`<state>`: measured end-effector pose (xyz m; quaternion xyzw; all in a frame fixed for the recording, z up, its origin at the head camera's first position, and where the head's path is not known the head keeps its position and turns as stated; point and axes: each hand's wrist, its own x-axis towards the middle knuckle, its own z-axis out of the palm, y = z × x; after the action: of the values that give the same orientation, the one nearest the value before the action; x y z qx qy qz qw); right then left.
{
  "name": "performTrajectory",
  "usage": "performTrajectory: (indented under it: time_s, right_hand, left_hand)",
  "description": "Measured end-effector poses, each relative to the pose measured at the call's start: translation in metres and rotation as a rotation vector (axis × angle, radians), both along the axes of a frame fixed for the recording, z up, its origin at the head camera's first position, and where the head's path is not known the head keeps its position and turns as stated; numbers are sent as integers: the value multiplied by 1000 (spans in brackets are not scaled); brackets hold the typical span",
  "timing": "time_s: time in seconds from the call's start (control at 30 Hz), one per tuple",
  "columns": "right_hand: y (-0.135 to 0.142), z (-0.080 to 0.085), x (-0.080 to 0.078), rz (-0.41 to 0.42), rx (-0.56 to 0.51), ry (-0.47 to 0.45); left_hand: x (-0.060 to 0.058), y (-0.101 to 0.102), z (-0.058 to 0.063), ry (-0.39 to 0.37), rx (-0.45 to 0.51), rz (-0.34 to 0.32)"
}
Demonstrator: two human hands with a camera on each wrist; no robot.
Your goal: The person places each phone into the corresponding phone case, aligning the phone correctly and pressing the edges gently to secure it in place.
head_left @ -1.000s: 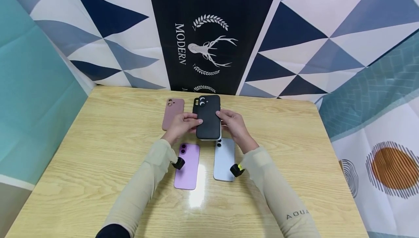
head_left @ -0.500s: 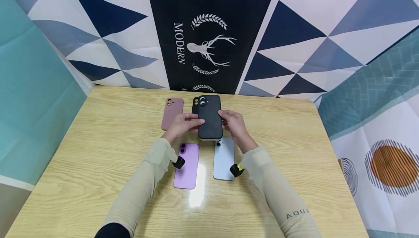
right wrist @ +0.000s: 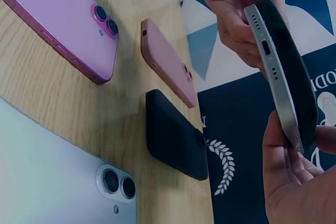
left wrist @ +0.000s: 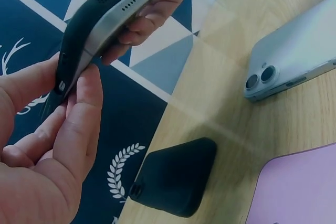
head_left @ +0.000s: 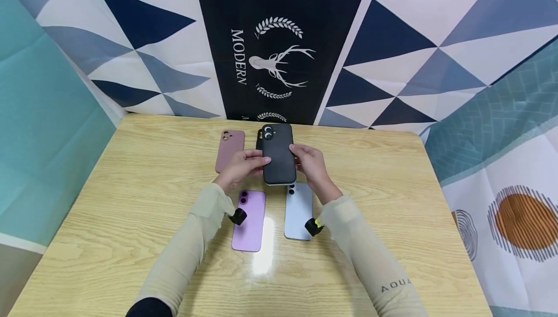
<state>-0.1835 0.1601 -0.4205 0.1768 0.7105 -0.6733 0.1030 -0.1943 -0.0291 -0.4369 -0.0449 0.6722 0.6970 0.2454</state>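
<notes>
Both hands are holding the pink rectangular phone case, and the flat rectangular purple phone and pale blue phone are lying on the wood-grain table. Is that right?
Not quite: the left hand and right hand hold a matte black rectangular phone case, not the pink phone case, as the head view shows. The purple phone and pale blue phone do lie on the wood-grain table.

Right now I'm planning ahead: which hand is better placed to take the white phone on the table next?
Probably the right hand: it's nearer the white phone; the left hand sits beyond the purple phone. Both hold a silver-edged phone and black case.
</notes>
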Motion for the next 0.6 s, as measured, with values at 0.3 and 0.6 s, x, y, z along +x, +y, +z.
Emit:
performTrajectory:
  time_s: [0.3,0.6]
  right_hand:
    - [-2,4,1,24,3,11]
    - [1,0,5,94,-22,2]
  left_hand:
    - [1,-1,5,9,10,0]
    - [2,-3,8,30,-35,2]
